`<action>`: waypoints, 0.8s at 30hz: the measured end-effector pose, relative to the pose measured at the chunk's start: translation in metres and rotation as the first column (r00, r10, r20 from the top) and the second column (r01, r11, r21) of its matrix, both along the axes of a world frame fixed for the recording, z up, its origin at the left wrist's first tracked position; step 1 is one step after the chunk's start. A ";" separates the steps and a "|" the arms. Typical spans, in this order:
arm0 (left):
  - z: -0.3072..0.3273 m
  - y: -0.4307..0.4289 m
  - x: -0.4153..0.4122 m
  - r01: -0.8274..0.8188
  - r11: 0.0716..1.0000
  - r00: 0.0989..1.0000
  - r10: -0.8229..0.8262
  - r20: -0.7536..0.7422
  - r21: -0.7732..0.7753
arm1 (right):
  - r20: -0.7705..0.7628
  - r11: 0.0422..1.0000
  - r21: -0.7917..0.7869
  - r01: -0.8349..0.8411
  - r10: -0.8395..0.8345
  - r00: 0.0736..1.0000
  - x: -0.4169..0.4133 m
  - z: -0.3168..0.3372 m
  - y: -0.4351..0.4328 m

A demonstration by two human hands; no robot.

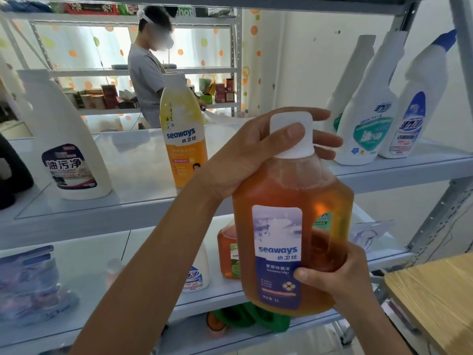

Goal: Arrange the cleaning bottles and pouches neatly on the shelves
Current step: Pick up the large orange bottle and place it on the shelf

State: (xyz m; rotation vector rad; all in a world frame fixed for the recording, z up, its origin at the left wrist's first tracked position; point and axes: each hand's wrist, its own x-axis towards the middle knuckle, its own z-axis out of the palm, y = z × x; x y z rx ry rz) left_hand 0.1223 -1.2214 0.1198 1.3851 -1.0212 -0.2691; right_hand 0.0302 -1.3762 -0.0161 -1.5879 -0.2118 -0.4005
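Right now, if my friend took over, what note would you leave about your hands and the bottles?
Left hand: grips the white cap of the big amber plastic disinfectant bottle.
Right hand: holds its lower side. It is in the air, before the shelves.
Done: white jug, tall yellow bottle and three white angled-neck bottles stand on the upper grey shelf.
Left: set the amber bottle down, perhaps beside the second amber bottle on the lower shelf; tidy the clear pouches.

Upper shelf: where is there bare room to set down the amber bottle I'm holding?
One bare patch lies between the white bottle and the yellow bottle. Another lies between the yellow bottle and the angled-neck bottles, behind your amber bottle. The right end is crowded.
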 end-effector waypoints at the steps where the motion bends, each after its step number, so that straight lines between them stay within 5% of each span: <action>1: -0.003 0.002 0.000 -0.064 0.998 0.998 0.063 0.001 0.012 | 0.001 1.000 -0.007 0.007 -0.007 1.000 0.001 0.003 -0.002; 11: -0.073 0.004 -0.012 -0.336 0.942 0.938 0.335 -0.089 0.004 | 0.199 0.993 0.114 0.028 -0.050 0.979 0.049 0.058 -0.023; 18: -0.046 0.001 0.032 -0.550 0.833 0.833 0.552 0.028 -0.069 | 0.260 0.989 -0.067 0.134 -0.113 0.959 0.110 0.092 -0.025; 24: -0.065 -0.009 0.068 -0.641 0.765 0.767 0.640 -0.046 -0.061 | 0.173 0.989 -0.086 0.122 -0.105 0.979 0.157 0.077 -0.031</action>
